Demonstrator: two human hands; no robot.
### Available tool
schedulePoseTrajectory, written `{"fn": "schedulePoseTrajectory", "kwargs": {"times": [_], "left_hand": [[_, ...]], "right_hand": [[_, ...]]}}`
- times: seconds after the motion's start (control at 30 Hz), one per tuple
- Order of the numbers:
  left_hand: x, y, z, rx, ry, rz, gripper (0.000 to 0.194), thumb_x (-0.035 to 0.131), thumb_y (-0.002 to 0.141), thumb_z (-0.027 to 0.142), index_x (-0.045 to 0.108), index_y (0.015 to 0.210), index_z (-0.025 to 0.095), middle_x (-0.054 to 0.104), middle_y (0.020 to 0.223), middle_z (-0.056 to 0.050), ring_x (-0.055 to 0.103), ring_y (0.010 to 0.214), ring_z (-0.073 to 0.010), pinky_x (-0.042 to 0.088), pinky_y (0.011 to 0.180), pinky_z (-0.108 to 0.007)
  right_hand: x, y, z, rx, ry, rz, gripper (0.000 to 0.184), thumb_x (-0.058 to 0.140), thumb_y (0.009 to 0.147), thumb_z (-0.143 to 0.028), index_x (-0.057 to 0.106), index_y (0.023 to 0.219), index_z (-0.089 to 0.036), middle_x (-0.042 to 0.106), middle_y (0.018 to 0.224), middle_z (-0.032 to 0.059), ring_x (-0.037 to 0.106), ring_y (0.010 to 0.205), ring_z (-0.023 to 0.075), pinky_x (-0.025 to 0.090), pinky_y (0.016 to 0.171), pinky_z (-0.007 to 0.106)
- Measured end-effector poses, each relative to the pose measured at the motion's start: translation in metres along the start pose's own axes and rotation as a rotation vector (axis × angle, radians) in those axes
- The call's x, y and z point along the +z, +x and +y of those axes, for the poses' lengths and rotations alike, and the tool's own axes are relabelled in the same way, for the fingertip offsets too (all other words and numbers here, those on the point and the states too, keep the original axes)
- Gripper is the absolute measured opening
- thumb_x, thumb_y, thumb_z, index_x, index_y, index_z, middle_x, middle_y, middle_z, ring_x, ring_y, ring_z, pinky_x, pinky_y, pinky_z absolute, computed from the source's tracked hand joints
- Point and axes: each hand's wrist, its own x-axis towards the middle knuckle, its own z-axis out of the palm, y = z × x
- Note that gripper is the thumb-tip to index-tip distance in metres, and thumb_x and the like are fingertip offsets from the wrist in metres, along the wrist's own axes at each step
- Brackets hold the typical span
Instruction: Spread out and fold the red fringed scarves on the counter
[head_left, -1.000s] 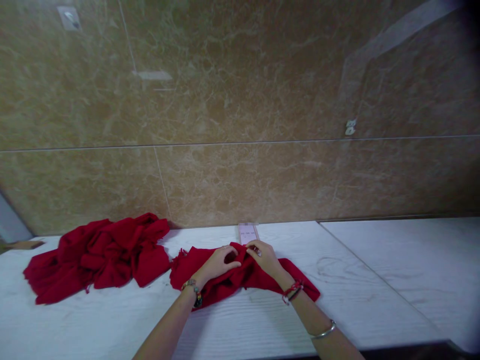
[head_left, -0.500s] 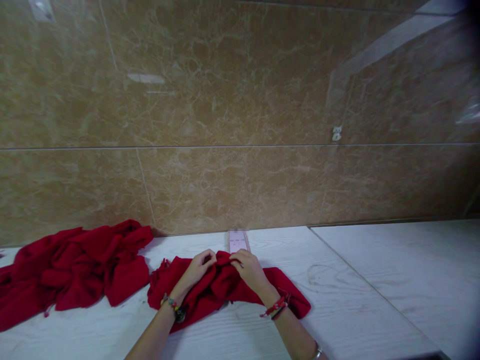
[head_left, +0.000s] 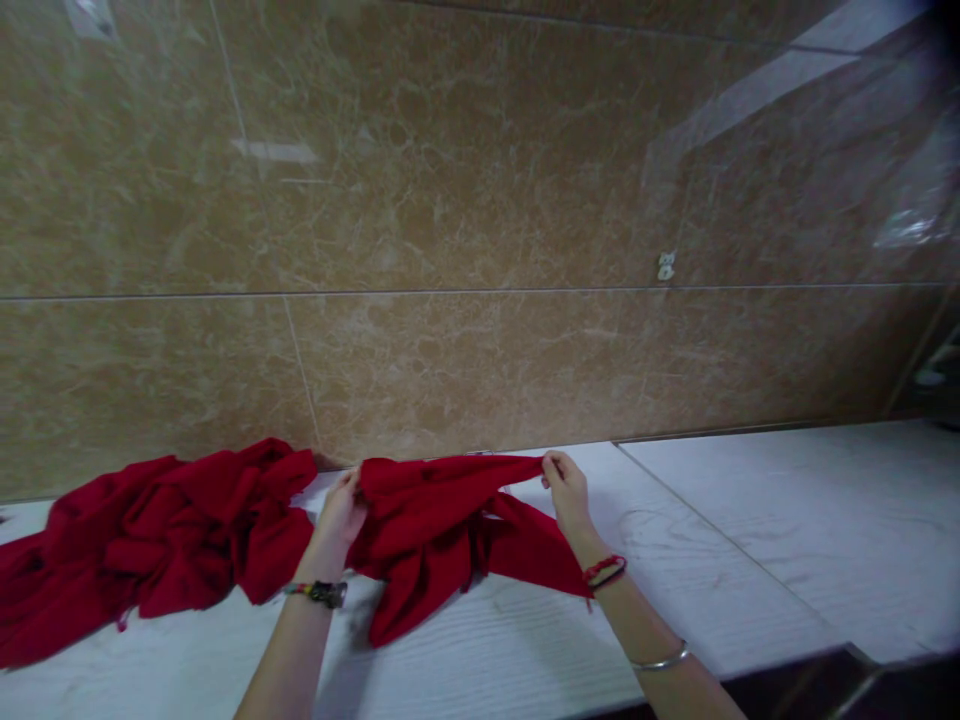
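Observation:
A red cloth (head_left: 442, 520) hangs stretched between my two hands just above the white table (head_left: 525, 650). My left hand (head_left: 341, 515) pinches its upper left corner. My right hand (head_left: 566, 490) pinches the upper right corner, fingers closed on the edge. The top edge of the cloth is pulled taut between them, and its lower folds droop onto the tabletop. Both wrists wear bracelets.
A heap of crumpled red cloth (head_left: 150, 540) lies on the table to the left, close to my left hand. A brown marble wall (head_left: 480, 250) rises right behind the table. A seam (head_left: 712, 530) splits the tabletop on the right. The dark table edge (head_left: 825, 670) runs at lower right.
My hands have moved apart and lifted, spreading the cloth out from a bunched lump. The cloth now hides the pink phone that leaned at the wall behind it.

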Motion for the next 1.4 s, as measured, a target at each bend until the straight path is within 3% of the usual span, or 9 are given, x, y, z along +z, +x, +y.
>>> {"fn": "schedulePoseTrajectory", "kwargs": {"times": [0.2, 0.3, 0.43, 0.6, 0.73, 0.93, 1.07, 1.3, 1.4], "left_hand": [[-0.058, 0.011, 0.039, -0.083, -0.247, 0.09, 0.018, 0.052, 0.071, 0.02, 0.04, 0.059, 0.018, 0.036, 0.049, 0.008, 0.034, 0.039, -0.0041, 0.026, 0.036, -0.014], [-0.052, -0.007, 0.033, -0.148, -0.12, 0.001, 0.016, 0.056, 0.07, 0.031, 0.048, 0.068, 0.018, 0.045, 0.053, 0.006, 0.043, 0.044, -0.0062, 0.029, 0.038, -0.014], [-0.008, -0.047, 0.011, -0.279, 0.22, -0.29, 0.035, 0.043, 0.073, 0.052, 0.051, 0.08, 0.018, 0.057, 0.066, 0.0, 0.056, 0.061, -0.015, 0.039, 0.047, -0.022], [0.059, -0.087, 0.01, 0.077, 0.598, -0.444, 0.046, 0.045, 0.071, 0.056, 0.053, 0.09, 0.015, 0.062, 0.086, -0.008, 0.058, 0.08, -0.0212, 0.042, 0.069, -0.031], [0.08, -0.097, 0.02, 0.18, 0.91, -0.395, 0.025, 0.052, 0.072, 0.033, 0.057, 0.088, 0.014, 0.061, 0.093, -0.013, 0.056, 0.09, -0.0267, 0.041, 0.074, -0.036], [0.057, -0.084, 0.021, 0.234, 0.785, -0.298, 0.022, 0.037, 0.081, 0.017, 0.059, 0.08, 0.018, 0.062, 0.088, -0.008, 0.055, 0.087, -0.0209, 0.037, 0.081, -0.035], [0.03, -0.059, 0.02, 0.219, 0.635, -0.191, 0.019, 0.037, 0.079, 0.017, 0.054, 0.071, 0.019, 0.06, 0.074, -0.004, 0.055, 0.075, -0.0171, 0.04, 0.074, -0.029], [0.003, -0.034, 0.023, 0.158, 0.402, 0.016, 0.026, 0.026, 0.083, 0.029, 0.049, 0.077, 0.018, 0.058, 0.073, -0.002, 0.055, 0.071, -0.0155, 0.043, 0.066, -0.026], [0.0, -0.04, 0.031, 0.229, 0.467, -0.04, 0.028, 0.042, 0.077, 0.039, 0.051, 0.094, 0.019, 0.06, 0.085, -0.004, 0.056, 0.081, -0.0193, 0.042, 0.075, -0.031]], "right_hand": [[-0.04, 0.037, -0.039, -0.068, 0.097, -0.002, 0.021, 0.05, 0.075, -0.039, 0.048, 0.071, -0.019, 0.04, 0.05, -0.0071, 0.035, 0.038, 0.0067, 0.027, 0.038, 0.019], [-0.048, 0.011, -0.051, -0.137, -0.225, -0.468, 0.012, 0.052, 0.074, -0.029, 0.057, 0.071, -0.018, 0.058, 0.062, -0.0003, 0.052, 0.055, 0.0116, 0.04, 0.053, 0.023], [-0.04, -0.029, -0.056, -0.175, -0.468, -1.239, 0.016, 0.049, 0.074, -0.018, 0.065, 0.077, -0.019, 0.066, 0.073, 0.0012, 0.059, 0.067, 0.0141, 0.043, 0.067, 0.024], [-0.003, -0.028, -0.055, -0.335, -0.541, -0.946, 0.032, 0.047, 0.078, -0.015, 0.057, 0.109, -0.018, 0.061, 0.104, 0.0063, 0.054, 0.095, 0.0177, 0.041, 0.085, 0.031], [0.03, -0.022, -0.036, -0.577, -0.626, -1.039, 0.052, 0.053, 0.073, -0.008, 0.045, 0.122, -0.021, 0.045, 0.124, 0.0091, 0.038, 0.115, 0.0206, 0.032, 0.096, 0.037], [0.062, -0.018, -0.016, -0.662, -0.668, -1.054, 0.03, 0.053, 0.072, -0.007, 0.059, 0.098, -0.019, 0.049, 0.119, 0.0092, 0.038, 0.114, 0.0231, 0.034, 0.089, 0.041], [0.073, -0.007, -0.032, -0.597, -0.564, -0.994, 0.016, 0.057, 0.074, -0.016, 0.058, 0.09, -0.015, 0.061, 0.09, 0.0075, 0.054, 0.087, 0.0182, 0.039, 0.078, 0.031], [0.069, 0.009, -0.066, -0.427, -0.414, -0.97, 0.019, 0.061, 0.073, -0.027, 0.057, 0.087, -0.015, 0.062, 0.081, 0.0033, 0.055, 0.073, 0.0143, 0.039, 0.066, 0.023], [0.064, 0.012, -0.071, -0.403, -0.448, -0.951, 0.017, 0.06, 0.073, -0.029, 0.059, 0.084, -0.016, 0.062, 0.081, 0.0034, 0.055, 0.073, 0.0147, 0.038, 0.067, 0.024]]}}
